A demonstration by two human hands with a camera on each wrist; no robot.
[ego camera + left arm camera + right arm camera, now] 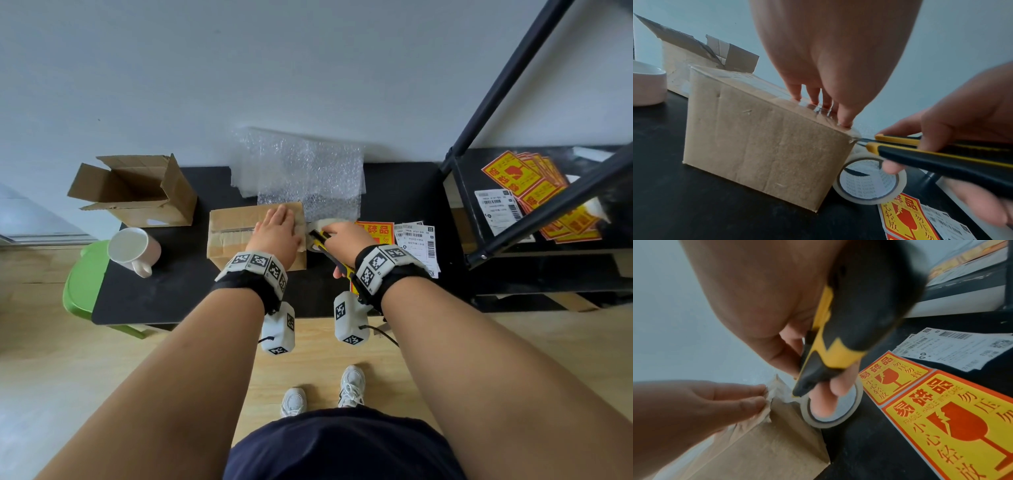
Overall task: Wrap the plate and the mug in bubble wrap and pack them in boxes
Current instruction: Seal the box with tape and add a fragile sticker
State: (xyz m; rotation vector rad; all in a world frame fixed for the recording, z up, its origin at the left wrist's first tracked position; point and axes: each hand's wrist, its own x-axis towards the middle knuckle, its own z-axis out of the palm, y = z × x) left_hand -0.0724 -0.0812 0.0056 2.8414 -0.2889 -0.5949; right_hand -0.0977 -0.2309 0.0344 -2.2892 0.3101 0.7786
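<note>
A closed cardboard box (233,236) (760,142) (764,451) sits mid-table with clear tape along its top seam. My left hand (277,226) (818,97) (694,404) presses flat on the box top at its right end. My right hand (342,236) (962,113) (777,321) grips a yellow-and-black utility knife (323,240) (931,155) (834,340), its tip at the box's top right corner where the tape leaves it. A roll of clear tape (318,229) (869,183) (834,412) stands against the box's right side. A white mug (133,250) (647,86) sits left. Bubble wrap (301,171) lies behind. The plate is not visible.
An open empty cardboard box (137,192) (701,53) stands at the back left. Fragile stickers (373,233) (906,217) (941,418) and shipping labels (416,240) (962,348) lie right of the tape. A black shelf frame (513,85) rises at the right. A green stool (82,274) stands left of the table.
</note>
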